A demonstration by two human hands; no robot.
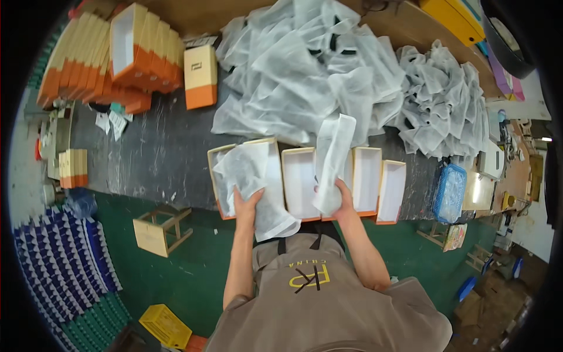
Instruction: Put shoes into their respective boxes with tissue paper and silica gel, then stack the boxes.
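A row of open cream-and-orange boxes [366, 167] with white insides stands along the near edge of the dark table. Over the leftmost boxes, my left hand [248, 205] is closed on a loose, whitish translucent bag [264, 205], whose lower end hangs past the table edge. My right hand [345, 202] grips a long, narrow folded translucent bag [334, 152], held upright over the middle boxes. The fingers of both hands are partly hidden by the bags. What, if anything, lies inside the bags cannot be made out.
A large heap of translucent bags [293, 76] covers the far middle of the table, with a smaller heap [440, 97] to its right. Stacked boxes [126, 47] and one closed box [200, 76] stand far left. A blue basket [450, 193] is at right; a wooden stool [155, 232] stands left.
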